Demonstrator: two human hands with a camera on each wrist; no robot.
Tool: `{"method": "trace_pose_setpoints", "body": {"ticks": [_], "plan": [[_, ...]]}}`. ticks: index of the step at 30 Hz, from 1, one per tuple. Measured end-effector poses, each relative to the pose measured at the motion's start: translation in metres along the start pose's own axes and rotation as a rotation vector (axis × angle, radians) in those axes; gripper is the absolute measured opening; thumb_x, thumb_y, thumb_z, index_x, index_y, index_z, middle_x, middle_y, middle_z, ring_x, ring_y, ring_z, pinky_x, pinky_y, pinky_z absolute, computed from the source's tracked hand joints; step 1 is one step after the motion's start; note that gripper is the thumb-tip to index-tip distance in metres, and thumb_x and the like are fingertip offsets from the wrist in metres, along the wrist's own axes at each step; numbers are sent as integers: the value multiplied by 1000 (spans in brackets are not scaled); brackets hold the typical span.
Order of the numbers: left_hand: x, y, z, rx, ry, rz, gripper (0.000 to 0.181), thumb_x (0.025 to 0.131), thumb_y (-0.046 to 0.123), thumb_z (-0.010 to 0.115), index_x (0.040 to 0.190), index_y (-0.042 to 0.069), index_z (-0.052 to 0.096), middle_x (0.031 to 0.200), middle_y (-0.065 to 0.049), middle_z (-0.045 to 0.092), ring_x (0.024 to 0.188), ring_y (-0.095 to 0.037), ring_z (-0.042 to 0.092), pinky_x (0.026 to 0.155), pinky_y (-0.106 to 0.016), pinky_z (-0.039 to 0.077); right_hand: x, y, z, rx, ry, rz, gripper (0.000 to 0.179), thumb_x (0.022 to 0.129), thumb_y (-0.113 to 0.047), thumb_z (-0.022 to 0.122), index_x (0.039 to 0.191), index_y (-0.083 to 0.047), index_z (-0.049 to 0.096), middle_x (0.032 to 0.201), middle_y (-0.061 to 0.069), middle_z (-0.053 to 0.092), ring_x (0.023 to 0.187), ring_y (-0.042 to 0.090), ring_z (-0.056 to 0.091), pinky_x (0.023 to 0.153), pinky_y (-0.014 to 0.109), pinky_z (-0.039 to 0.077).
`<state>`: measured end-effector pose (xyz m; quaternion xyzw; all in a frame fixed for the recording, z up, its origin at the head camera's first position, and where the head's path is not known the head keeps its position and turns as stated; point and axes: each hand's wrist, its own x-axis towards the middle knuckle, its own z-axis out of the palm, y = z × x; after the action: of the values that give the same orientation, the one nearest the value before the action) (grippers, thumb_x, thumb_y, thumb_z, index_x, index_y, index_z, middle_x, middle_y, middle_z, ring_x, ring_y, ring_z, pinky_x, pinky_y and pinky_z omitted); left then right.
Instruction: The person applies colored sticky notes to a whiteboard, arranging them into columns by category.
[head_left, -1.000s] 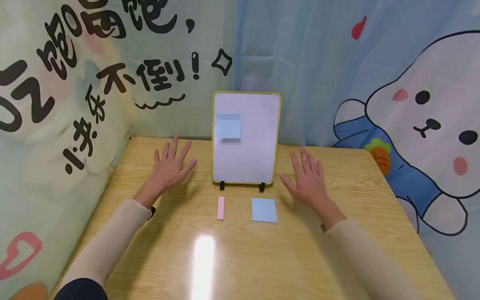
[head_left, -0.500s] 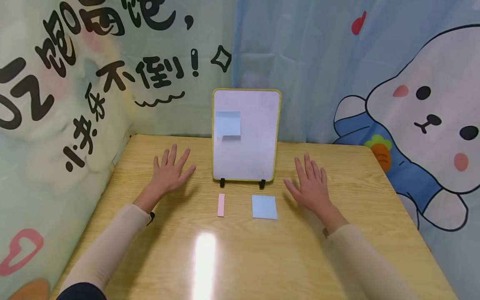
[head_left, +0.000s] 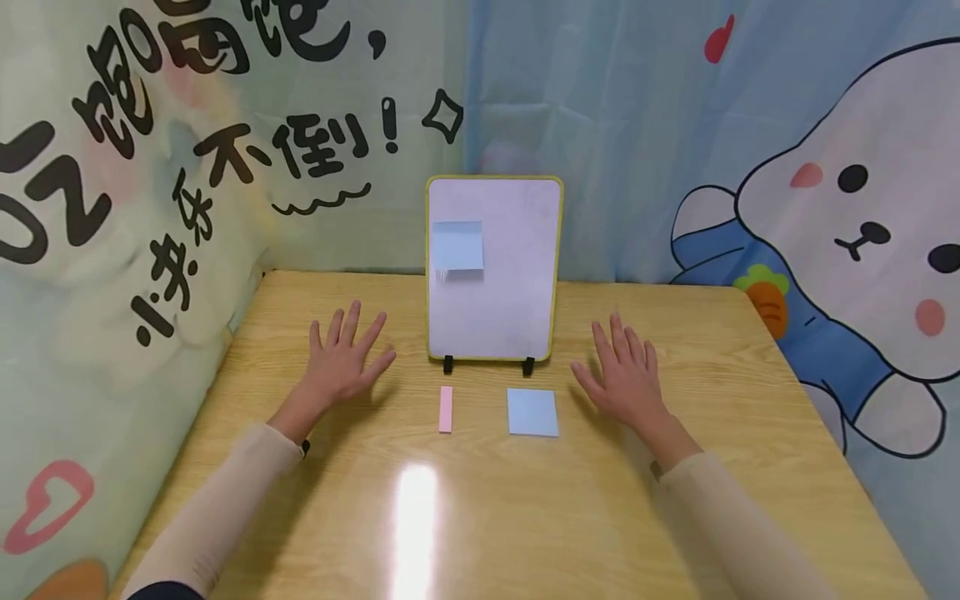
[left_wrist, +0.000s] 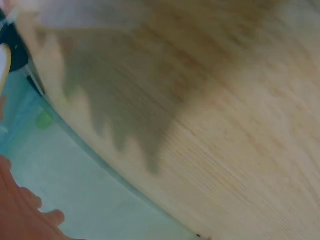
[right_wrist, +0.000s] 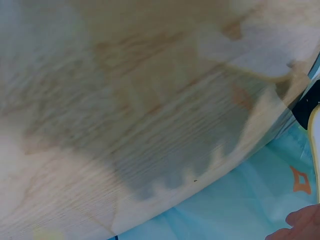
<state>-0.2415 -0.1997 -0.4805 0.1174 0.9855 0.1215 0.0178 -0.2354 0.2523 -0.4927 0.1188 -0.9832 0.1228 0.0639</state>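
I see left hand (head_left: 341, 365) and right hand (head_left: 624, 379) spread, empty, flanking the whiteboard (head_left: 517, 308) toward the counter's (head_left: 600, 517) back edge; a bump could tip it onto the blue note (head_left: 533, 412) in front.

"What can you read?"
"不倒! (head_left: 303, 146), in black on the pale green cloth (head_left: 352, 246) beyond the left hand (head_left: 337, 363)."
"And around it?"
"A four-pointed star (head_left: 443, 117) follows; a wavy line (head_left: 322, 202) runs underneath. The other black characters (head_left: 172, 268), higher up and left of that hand, I can't read for certain."
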Motion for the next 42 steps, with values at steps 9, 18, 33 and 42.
{"method": "trace_pose_setpoints", "body": {"ticks": [9,18,33,42], "plan": [[-5,4,8,13,27,25,71,100,60,36,160,29,15,167,-16,0,152,-42,6,114,-71,-1,-3,1,0,-39,-10,-4,79,100,-51,47,159,-7,18,165,22,8,148,48,12,115,68,3],[-5,2,12,4,21,44,70,101,59,36,160,29,16,167,-16,1,152,-43,7,114,-71,0,-6,2,5,-13,-16,-9,78,101,-53,43,159,-7,17,165,21,6,147,48,13,115,69,3],[-6,9,12,-11,11,43,70,101,59,35,160,29,13,167,-14,-2,152,-42,4,114,-71,-3,-5,-5,1,-25,-6,-52,77,100,-50,47,159,-8,18,166,20,7,148,46,16,116,67,6],[-5,13,14,-15,15,48,70,102,59,34,160,29,11,167,-13,-3,152,-41,5,114,-70,-3,-6,-14,-2,-2,-8,-85,75,100,-47,48,158,-9,21,166,17,7,149,45,15,116,67,7]]}}
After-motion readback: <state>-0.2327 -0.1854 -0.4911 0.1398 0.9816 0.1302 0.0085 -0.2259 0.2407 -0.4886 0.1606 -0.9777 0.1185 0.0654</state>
